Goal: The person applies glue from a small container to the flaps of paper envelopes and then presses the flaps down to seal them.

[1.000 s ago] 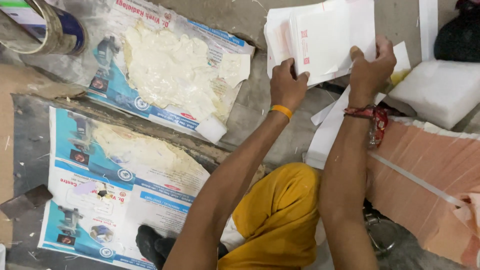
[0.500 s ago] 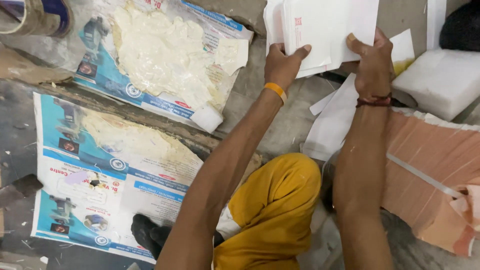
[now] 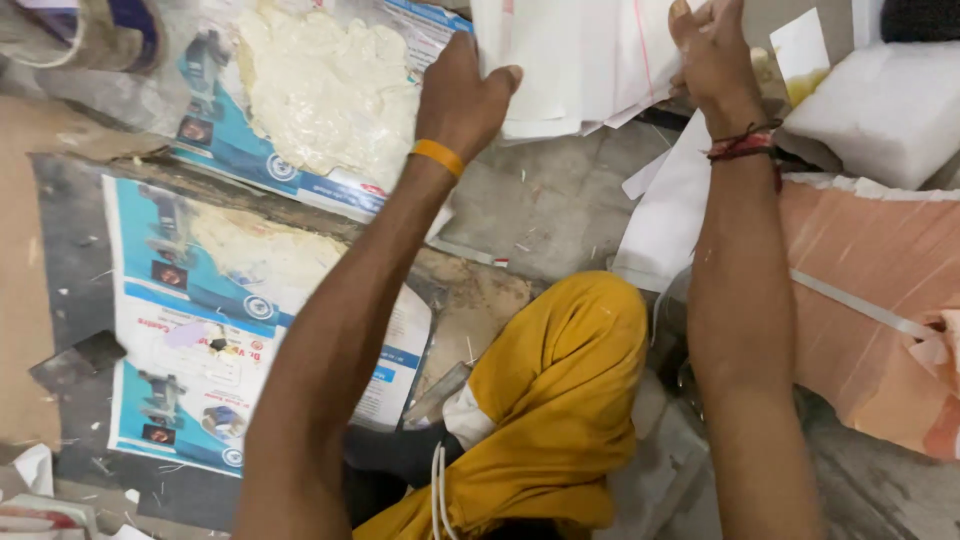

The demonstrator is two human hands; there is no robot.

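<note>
White paper sheets (image 3: 580, 60), a loose stack of them with a thin red line down one, sit at the top of the view, held up between both hands above the grey floor (image 3: 540, 210). Left hand (image 3: 465, 90) grips the stack's left edge, thumb out toward the paper and the other fingers curled behind it, pinching the sheets; an orange band (image 3: 438, 155) circles that wrist. Right hand (image 3: 712, 50) holds the stack's right side, its fingers (image 3: 682, 18) pressed against the sheets near the upper edge of the view; how far they wrap round cannot be told, since the fingertips run out of view. A red and dark thread bracelet (image 3: 745, 145) sits on that wrist.

Below the arms is the person's bent knee in yellow cloth (image 3: 560, 400). To the left lie two blue printed sheets, the upper one (image 3: 230, 140) carrying a thick smear of pale paste (image 3: 320, 85), the lower one (image 3: 190, 350) with a thinner smear. A roll of tape (image 3: 80, 35) lies at the top left corner. More white paper (image 3: 665, 215) lies on the floor just beside the right forearm. A pink wrapped bundle (image 3: 870, 290) with a white strap sits at the right, and a white padded packet (image 3: 880, 110) rests above it.
</note>
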